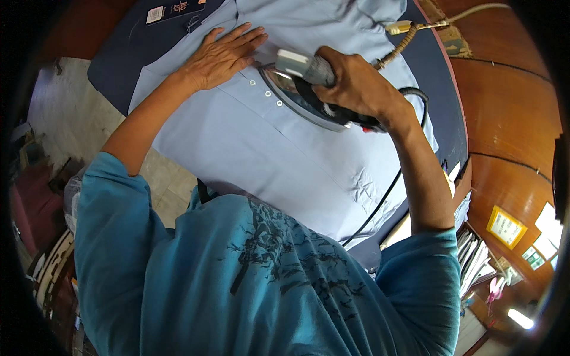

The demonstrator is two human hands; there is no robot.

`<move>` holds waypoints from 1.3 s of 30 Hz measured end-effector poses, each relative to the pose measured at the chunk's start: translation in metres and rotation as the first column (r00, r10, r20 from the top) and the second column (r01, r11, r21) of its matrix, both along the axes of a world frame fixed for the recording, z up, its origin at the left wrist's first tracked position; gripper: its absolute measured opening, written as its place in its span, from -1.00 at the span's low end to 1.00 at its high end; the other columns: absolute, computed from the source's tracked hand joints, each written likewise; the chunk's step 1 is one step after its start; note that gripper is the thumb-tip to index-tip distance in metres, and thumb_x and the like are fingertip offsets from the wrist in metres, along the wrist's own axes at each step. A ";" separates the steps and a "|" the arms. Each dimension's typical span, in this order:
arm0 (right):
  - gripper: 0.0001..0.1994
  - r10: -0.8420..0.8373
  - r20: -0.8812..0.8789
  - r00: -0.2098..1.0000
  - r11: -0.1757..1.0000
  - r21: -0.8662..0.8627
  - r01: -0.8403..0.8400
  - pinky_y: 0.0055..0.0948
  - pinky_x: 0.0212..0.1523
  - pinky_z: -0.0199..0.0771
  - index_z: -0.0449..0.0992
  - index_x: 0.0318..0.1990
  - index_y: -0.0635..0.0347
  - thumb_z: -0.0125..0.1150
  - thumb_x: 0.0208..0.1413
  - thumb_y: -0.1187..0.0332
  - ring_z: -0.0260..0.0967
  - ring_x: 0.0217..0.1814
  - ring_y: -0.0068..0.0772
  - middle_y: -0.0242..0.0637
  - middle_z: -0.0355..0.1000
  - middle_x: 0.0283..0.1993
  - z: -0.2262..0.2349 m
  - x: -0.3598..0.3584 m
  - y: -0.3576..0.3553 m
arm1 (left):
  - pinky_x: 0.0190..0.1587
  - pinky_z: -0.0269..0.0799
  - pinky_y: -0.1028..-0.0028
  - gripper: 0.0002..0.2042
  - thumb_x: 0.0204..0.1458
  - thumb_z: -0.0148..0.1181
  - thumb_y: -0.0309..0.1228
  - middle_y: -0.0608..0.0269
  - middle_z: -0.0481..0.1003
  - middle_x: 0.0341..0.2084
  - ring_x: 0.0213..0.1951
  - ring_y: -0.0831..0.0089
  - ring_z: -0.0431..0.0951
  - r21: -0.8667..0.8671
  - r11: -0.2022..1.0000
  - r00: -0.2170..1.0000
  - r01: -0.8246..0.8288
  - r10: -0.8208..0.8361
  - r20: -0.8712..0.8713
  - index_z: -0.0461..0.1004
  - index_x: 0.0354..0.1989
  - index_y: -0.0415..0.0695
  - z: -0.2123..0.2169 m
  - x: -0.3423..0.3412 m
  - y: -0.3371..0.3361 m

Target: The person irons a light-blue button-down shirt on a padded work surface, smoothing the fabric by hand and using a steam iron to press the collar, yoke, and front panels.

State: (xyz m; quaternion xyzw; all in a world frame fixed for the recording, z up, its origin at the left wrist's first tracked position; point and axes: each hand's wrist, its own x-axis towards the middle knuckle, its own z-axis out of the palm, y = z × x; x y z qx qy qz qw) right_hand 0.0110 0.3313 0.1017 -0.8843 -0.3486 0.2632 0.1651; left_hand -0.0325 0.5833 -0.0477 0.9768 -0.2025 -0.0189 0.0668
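So there's a light blue shirt point(261, 148) spread flat over a dark navy padded tabletop point(442, 113), button strip running diagonally across the middle with a few small white buttons point(266, 93) showing just beside the iron. The fabric looks mostly smooth, with a little patch of creases down toward the lower right and a fold line or two near the collar end at the top.

The right hand point(356, 83) is wrapped tight around the handle of the iron point(303, 98), which sits on the shirt right next to the button strip. The iron has a shiny metal base, a black body and a pale cloth-wrapped grip, and a black cord point(380, 204) loops off it down over the shirt's edge. A braided beige cable point(404, 41) runs off from behind the hand toward the top right.

The left hand point(222, 56) lies open, palm down, fingers spread, pressing on the shirt just beside the iron's tip.

A label card point(175, 9) lies on the tabletop at the top left. The person's teal sleeves fill the bottom of the view.
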 end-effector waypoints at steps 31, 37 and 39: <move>-0.58 -0.427 -0.228 0.875 0.904 -0.074 0.421 -0.30 -0.23 0.48 0.31 -0.07 0.36 0.22 -0.09 0.36 0.51 -0.34 -0.07 0.05 0.47 -0.42 0.012 -0.114 -0.033 | 0.38 -0.35 0.22 -0.52 0.24 -0.46 -0.05 0.56 -0.11 0.35 0.37 0.50 -0.20 0.228 0.973 0.988 0.026 -0.060 0.141 -0.06 0.34 0.29 -0.009 -0.001 0.033; -0.57 -0.447 -0.266 0.854 0.889 -0.027 0.457 -0.32 -0.22 0.48 0.27 -0.05 0.39 0.18 -0.04 0.32 0.50 -0.30 -0.10 0.10 0.46 -0.34 0.008 -0.119 0.000 | 0.38 -0.34 0.22 -0.52 0.24 -0.46 -0.04 0.59 -0.11 0.35 0.37 0.52 -0.20 0.202 0.979 0.991 0.007 -0.034 0.127 -0.06 0.34 0.30 -0.009 0.000 0.034; -0.56 -0.514 -0.324 0.794 0.849 -0.060 0.525 -0.31 -0.22 0.48 0.26 -0.04 0.40 0.17 -0.03 0.31 0.50 -0.29 -0.11 0.11 0.45 -0.31 0.004 -0.126 -0.014 | 0.39 -0.35 0.23 -0.52 0.23 -0.46 -0.03 0.59 -0.11 0.35 0.37 0.54 -0.20 0.158 0.987 0.994 0.005 -0.022 0.106 -0.06 0.34 0.30 -0.009 -0.002 0.032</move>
